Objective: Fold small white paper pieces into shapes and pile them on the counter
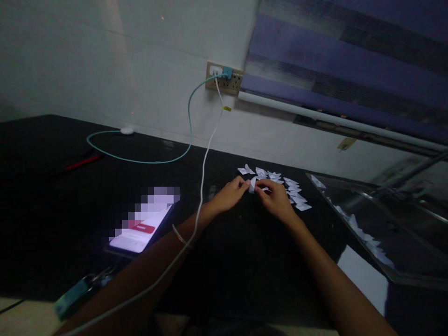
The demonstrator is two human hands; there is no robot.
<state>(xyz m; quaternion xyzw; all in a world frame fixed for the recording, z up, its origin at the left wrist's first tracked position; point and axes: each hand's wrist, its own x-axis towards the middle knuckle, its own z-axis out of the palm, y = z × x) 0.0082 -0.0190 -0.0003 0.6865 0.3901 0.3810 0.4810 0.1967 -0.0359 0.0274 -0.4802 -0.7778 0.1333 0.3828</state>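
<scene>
Between my two hands is a small folded paper boat (252,185), white and upright. My left hand (231,193) pinches its left side with thumb and finger. From the right, my right hand (277,196) grips the other side, its fingers curled. Just behind and to the right, several white folded paper boats (297,191) stand close together on the black counter (238,261). My right hand hides some of them.
A lit phone (140,231) lies left of my left forearm, with a keyring strap (73,296) nearer the edge. A white cable (202,179) runs from the wall socket (224,79) across my left arm. White paper (364,277) lies at right, beside a sink (395,219).
</scene>
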